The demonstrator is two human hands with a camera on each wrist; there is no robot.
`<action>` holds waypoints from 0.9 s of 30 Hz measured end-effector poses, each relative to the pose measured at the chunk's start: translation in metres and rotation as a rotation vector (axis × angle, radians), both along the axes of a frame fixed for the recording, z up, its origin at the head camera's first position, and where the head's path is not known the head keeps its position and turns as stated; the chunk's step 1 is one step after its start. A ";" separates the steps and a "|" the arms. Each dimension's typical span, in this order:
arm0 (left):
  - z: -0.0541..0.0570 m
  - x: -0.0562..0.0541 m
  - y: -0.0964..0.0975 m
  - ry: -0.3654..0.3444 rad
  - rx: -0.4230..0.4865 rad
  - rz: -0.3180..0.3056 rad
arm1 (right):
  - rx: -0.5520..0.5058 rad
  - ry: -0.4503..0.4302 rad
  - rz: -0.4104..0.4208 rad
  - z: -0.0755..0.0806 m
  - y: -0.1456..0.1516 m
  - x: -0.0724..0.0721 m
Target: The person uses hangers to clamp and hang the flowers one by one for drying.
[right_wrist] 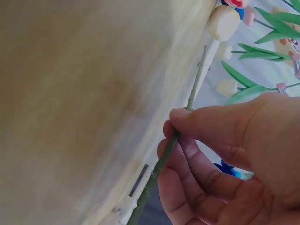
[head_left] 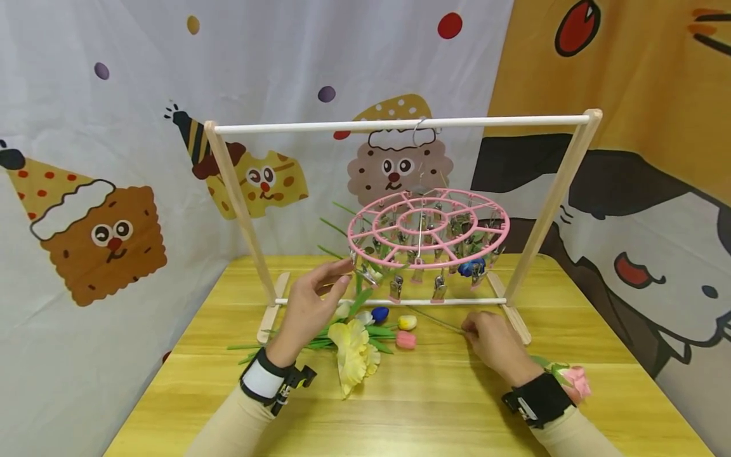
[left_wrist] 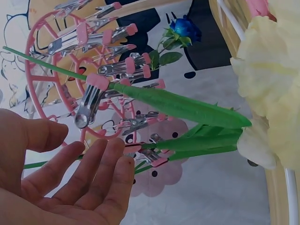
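My left hand (head_left: 311, 304) is raised at the left side of a round pink clip hanger (left_wrist: 43, 78), fingers loosely bent and nothing between them. Close to its fingertips, a metal clip (left_wrist: 88, 104) with pink tips grips the green stem of a white tulip (left_wrist: 257, 144), which hangs flower down. Low over the table, my right hand (head_left: 497, 343) pinches a long green stem (right_wrist: 161, 164) between thumb and fingers. A pink rose (head_left: 575, 383) shows beyond that wrist, in line with the stem; their join is hidden. Farther back hangs a blue rose (left_wrist: 185, 30).
The hanger hooks over the white top bar (head_left: 320, 127) of a wooden stand (head_left: 242, 216). Under it lie a large yellow flower (head_left: 354, 358), a pink tulip (head_left: 406, 340), a yellow tulip (head_left: 407, 322) and a blue one (head_left: 379, 314). A printed cloth (head_left: 274, 57) hangs behind.
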State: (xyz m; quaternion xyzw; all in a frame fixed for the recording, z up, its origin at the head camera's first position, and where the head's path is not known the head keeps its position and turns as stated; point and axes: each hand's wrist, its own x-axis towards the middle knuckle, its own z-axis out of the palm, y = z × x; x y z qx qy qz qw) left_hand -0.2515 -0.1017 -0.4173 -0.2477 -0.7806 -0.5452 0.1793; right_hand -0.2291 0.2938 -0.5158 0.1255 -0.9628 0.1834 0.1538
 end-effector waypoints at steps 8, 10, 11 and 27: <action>-0.002 0.009 -0.006 0.029 -0.051 0.004 | -0.005 0.059 -0.025 0.015 0.002 0.016; -0.003 0.011 -0.006 0.031 -0.065 0.005 | -0.001 0.082 -0.022 0.019 0.000 0.021; -0.003 0.012 -0.006 0.031 -0.075 0.009 | -0.002 0.092 -0.021 0.021 -0.001 0.024; -0.030 0.033 0.012 -0.086 -0.227 -0.053 | -0.089 0.173 0.096 0.049 -0.033 0.054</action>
